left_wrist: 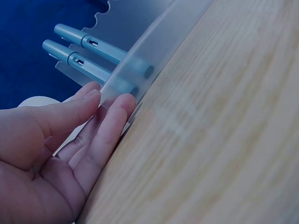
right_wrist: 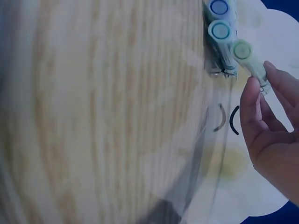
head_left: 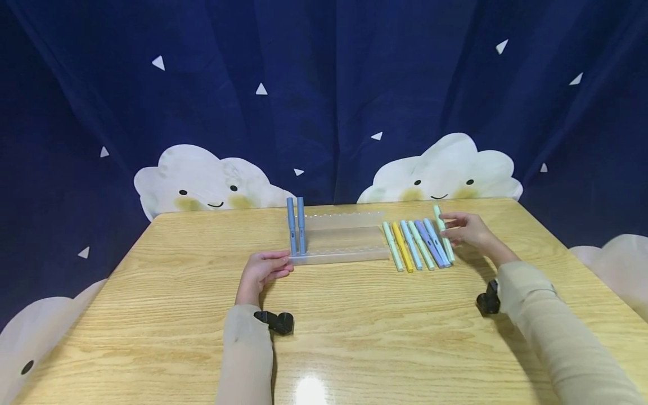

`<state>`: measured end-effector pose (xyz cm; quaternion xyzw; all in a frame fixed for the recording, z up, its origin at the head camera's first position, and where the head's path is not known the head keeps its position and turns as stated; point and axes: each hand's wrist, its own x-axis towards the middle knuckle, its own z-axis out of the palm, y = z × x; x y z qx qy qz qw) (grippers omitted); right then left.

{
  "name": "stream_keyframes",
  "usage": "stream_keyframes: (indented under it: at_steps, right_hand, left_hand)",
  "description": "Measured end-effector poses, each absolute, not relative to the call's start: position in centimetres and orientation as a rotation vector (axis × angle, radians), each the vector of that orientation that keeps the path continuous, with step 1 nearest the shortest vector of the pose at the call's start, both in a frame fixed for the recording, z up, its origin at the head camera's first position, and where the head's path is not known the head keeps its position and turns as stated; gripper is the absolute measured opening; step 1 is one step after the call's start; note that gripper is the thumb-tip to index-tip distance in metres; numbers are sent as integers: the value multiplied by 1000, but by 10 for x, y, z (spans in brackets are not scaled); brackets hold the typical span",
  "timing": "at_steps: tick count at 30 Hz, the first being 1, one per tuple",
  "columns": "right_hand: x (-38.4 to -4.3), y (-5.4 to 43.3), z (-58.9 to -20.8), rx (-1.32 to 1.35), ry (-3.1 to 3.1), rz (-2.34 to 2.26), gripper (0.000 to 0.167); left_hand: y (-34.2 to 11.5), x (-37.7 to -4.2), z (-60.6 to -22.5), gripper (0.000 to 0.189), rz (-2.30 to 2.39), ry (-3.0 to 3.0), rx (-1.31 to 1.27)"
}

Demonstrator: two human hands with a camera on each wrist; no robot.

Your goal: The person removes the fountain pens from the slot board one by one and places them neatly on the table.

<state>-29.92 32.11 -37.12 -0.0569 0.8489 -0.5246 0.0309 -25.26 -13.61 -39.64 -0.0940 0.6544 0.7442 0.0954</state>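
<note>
From my remote seat I see the frosted clear plastic pen rack [head_left: 344, 247] at the middle far part of the light wooden table [head_left: 354, 332], with two grey-blue pens [head_left: 296, 230] standing upright in its left end. My left hand [head_left: 263, 269] rests on the table touching the rack's near left corner. To the rack's right a row of pastel pens [head_left: 417, 244] lies side by side on the table, and my right hand [head_left: 468, 229] pinches the rightmost mint-green pen [head_left: 441, 230], its far end tilted up.

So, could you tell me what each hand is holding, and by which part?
The right hand pinches the mint-green pen near its middle. The left hand holds nothing; its fingertips touch the translucent rack.
</note>
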Motion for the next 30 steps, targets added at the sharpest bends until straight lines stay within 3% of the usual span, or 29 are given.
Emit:
stream_keyframes:
  at_steps: [22,30]
  right_hand:
    - [-304,322,-370,-98,2571,-1423,56]
    - [-303,321,-372,-135,2610,-1405,49]
  left_hand:
    - [-137,-252,-396,30,2207,1924,-282]
    - [-137,-252,-396,30,2216,1921,-277]
